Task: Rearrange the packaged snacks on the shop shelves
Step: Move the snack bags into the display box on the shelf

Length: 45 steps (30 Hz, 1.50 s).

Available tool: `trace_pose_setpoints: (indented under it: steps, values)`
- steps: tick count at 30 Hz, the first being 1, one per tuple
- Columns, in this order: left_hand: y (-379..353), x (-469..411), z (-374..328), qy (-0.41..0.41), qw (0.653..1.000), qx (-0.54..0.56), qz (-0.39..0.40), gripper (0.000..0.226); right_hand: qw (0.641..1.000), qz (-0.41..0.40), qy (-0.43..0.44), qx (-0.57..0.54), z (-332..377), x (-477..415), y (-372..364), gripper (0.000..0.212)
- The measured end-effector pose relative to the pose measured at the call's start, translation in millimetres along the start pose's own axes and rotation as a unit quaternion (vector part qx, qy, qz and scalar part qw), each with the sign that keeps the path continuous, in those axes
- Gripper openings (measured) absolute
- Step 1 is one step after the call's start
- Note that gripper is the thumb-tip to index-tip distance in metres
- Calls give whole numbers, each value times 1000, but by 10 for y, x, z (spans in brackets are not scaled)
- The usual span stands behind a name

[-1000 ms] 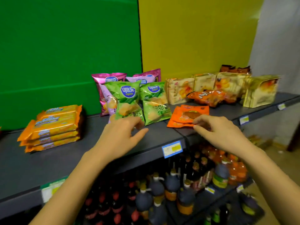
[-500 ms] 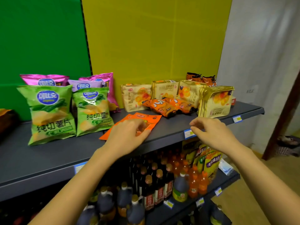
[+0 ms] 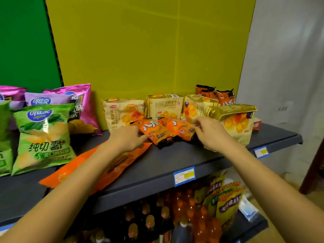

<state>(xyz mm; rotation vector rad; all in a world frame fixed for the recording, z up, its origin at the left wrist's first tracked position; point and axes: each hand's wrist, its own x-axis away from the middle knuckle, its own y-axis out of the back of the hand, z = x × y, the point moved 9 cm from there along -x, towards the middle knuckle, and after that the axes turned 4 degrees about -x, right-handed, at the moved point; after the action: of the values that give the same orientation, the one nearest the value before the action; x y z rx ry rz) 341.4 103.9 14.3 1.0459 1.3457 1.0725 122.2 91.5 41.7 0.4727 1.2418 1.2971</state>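
Two small orange snack packets lie side by side in the middle of the dark grey shelf [image 3: 175,158], the left packet [image 3: 154,130] and the right packet [image 3: 180,128]. My left hand [image 3: 126,137] is stretched out flat, fingertips touching the left packet's near edge. My right hand [image 3: 210,134] has its fingers curled at the right packet's right end; whether they pinch it is unclear. Flat orange packets [image 3: 122,160] lie on the shelf under my left forearm.
Cream croissant bags [image 3: 164,106] and a golden bag [image 3: 235,120] stand behind and to the right. Green chip bags [image 3: 43,137] and pink ones [image 3: 82,106] stand on the left. Bottles [image 3: 149,216] and yellow-green pouches [image 3: 226,199] fill the lower shelf.
The view has swung right along the shelf. Both hands have moved from the shelf's front, off the flat orange packets, back to the two small orange packets.
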Motion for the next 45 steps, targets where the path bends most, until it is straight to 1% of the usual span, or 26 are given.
trace_pose_setpoints:
  steps: [3,5,6,8,10,12,13,15,17,19,20,21,24,25,26,27,28,29,32,34,36,38,41,43,45]
  values:
    - [-65,-220,-19,44,998,46,30,57,1000,17,3,2,-82,-328,-212,33]
    - [-157,-346,-37,58,994,61,65,53,999,37,0,2,-152,-523,-358,33]
    - [-217,-408,-14,65,991,84,81,55,999,43,-7,0,-175,-591,-413,32]
    - [-329,-500,25,90,978,152,110,59,998,56,-25,0,-222,-715,-515,30]
    - [-448,-566,21,115,963,208,130,62,995,83,-47,-9,-251,-808,-633,34]
    - [-519,-624,36,159,944,265,116,78,990,121,-68,-5,-269,-875,-756,39]
    - [-550,-635,13,178,928,309,108,82,989,131,-67,16,-271,-911,-787,41]
    - [-611,-663,-60,197,887,406,98,78,986,145,-81,32,-303,-966,-817,49]
    - [-645,-696,-76,219,848,477,76,84,982,168,-78,48,-307,-1024,-888,57]
    - [-674,-717,-62,245,799,548,46,87,979,185,-74,39,-302,-1067,-970,67]
    - [-698,-745,-40,252,776,578,32,89,978,191,-82,17,-308,-1078,-1003,73]
    - [-702,-742,-24,262,759,595,20,91,977,193,-90,-8,-319,-1086,-1024,79]
    - [-691,-705,-4,287,733,617,-6,120,973,198,-97,-65,-335,-1084,-1031,90]
    - [-650,-663,-42,289,726,624,-13,114,972,197,-97,-87,-328,-1069,-1018,90]
    - [-619,-642,-71,284,720,633,-19,97,970,195,-94,-111,-312,-1054,-1005,89]
    - [-583,-602,-99,282,720,634,-26,79,968,191,-91,-133,-293,-1041,-994,88]
    - [-554,-574,-125,279,725,629,-28,68,967,185,-90,-152,-272,-1020,-969,90]
    - [-505,-527,-131,277,731,622,-35,64,967,174,-90,-164,-248,-1004,-938,91]
    - [-204,-354,-72,256,748,604,-101,64,975,124,-55,-176,-63,-914,-676,93]
    - [77,-196,-71,227,744,611,-145,57,977,92,-10,-194,94,-816,-385,96]
    - [386,2,-144,189,754,603,-180,51,970,49,29,-237,178,-696,-41,86]
    - [615,214,-235,160,763,591,-206,54,958,15,51,-281,136,-548,292,73]
    - [820,491,-449,128,766,585,-232,54,943,-10,66,-326,-124,-299,701,71]
    - [898,626,-679,103,764,591,-237,52,936,-29,65,-345,-439,-139,936,71]
    - [929,729,-933,81,764,597,-234,54,929,-55,55,-362,-837,19,1138,72]
